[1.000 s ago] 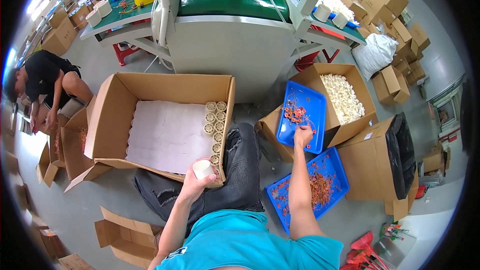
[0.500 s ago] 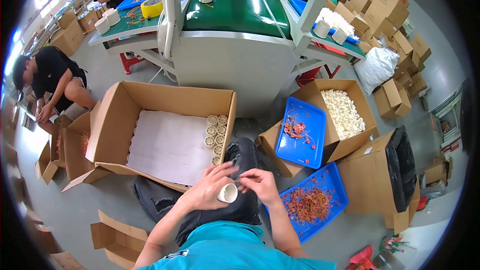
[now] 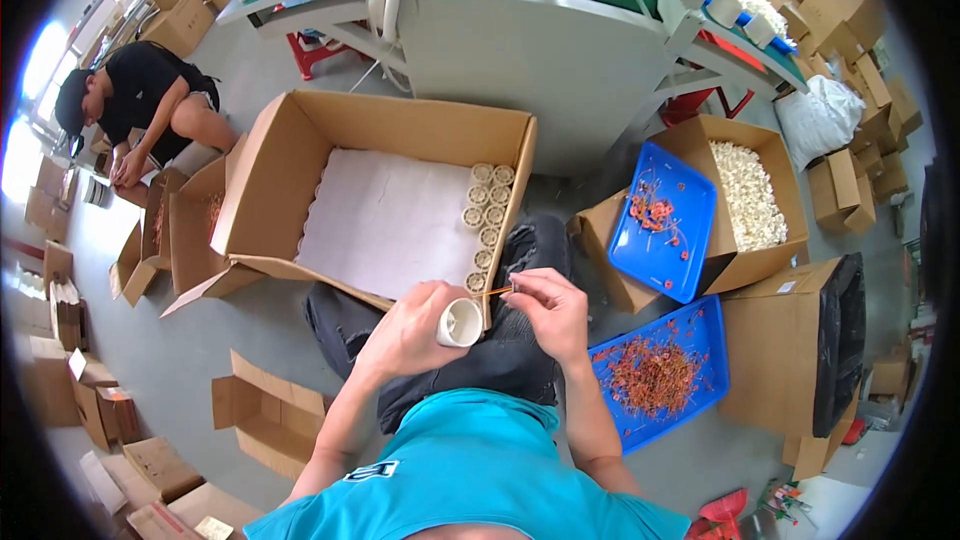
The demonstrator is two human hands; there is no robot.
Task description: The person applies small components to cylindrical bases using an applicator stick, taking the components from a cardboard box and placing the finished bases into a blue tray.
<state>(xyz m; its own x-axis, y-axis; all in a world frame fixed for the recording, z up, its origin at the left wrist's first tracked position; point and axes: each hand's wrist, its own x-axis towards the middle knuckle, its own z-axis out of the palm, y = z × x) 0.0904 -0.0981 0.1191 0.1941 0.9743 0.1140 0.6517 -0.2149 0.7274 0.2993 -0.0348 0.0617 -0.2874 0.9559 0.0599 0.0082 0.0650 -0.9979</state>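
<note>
My left hand (image 3: 412, 328) is wrapped round a white hollow plastic cup (image 3: 447, 328), its open end turned toward me. Just right of it, my right hand (image 3: 556, 316) pinches a thin orange-red wire (image 3: 497, 291) that spans the gap toward the cup. Whether the wire is fixed to the cup I cannot tell. Both hands are above my lap, at the near right corner of a large cardboard box (image 3: 262, 180). Inside it lies a pale sheet (image 3: 385, 215), with several round white parts (image 3: 489, 215) standing in rows along the right side.
To the right are a blue tray (image 3: 625, 230) with a few red wired pieces, a blue tray (image 3: 715, 340) heaped with them, and a box of small white parts (image 3: 748, 195). A bag-lined carton (image 3: 770, 350) stands beyond. A seated person (image 3: 150, 105) works at far left.
The view has shifted, so the scene sits further right and higher. My left hand's outstretched fingers have curled in round the cup. The wire now shows clearly between my hands.
</note>
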